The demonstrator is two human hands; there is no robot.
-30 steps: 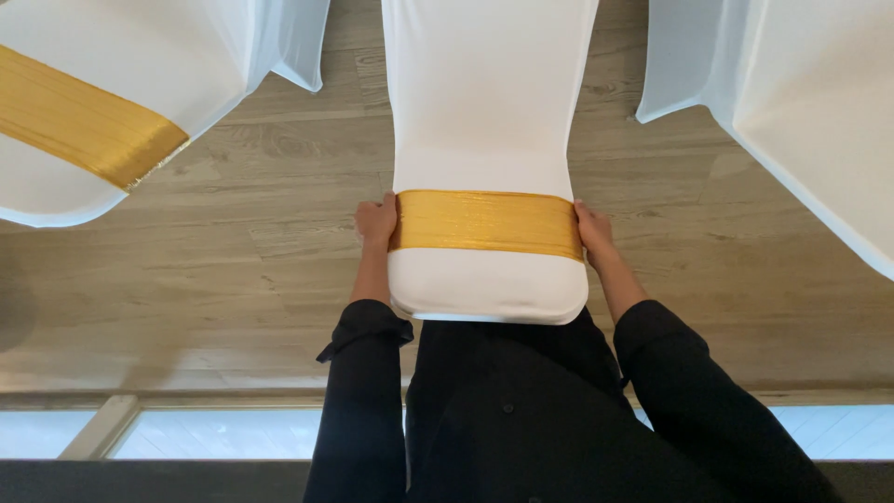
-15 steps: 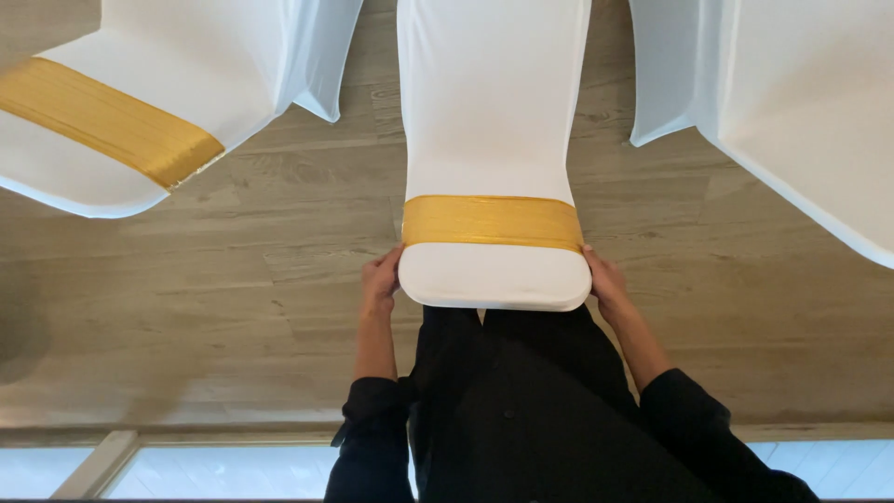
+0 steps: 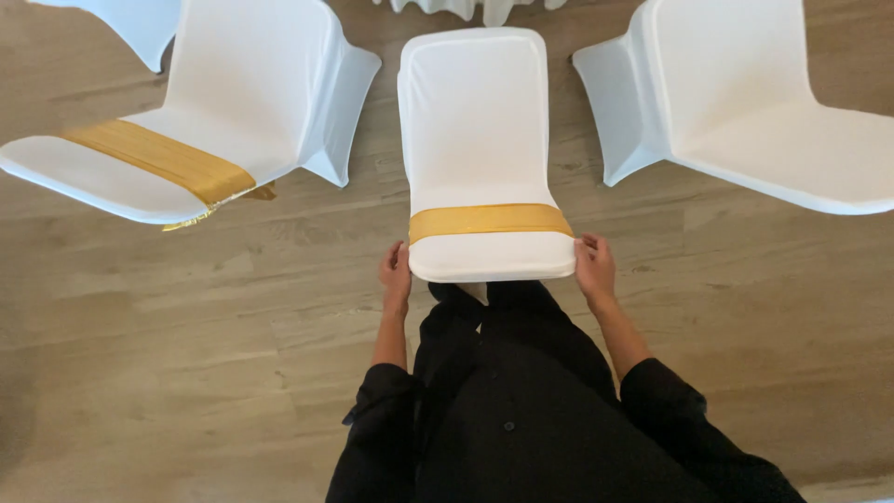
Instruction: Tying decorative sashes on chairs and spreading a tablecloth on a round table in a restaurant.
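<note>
The left hand (image 3: 396,276) and the right hand (image 3: 595,268) are gripping the two top corners of the white-covered chair back (image 3: 480,140) between them, just below its gold sash (image 3: 491,221). More covered chairs (image 3: 726,84) are standing beyond.

Banquet or event hall: white-covered chairs (image 3: 484,140) with gold sashes (image 3: 491,221), draped table skirt (image 3: 447,7) at 12 o'clock, wood-plank floor (image 3: 140,326).

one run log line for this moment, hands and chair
left hand: touching the chair top edge | right hand: gripping other edge | gold sash: wrapped just above hands | floor: wood
</note>
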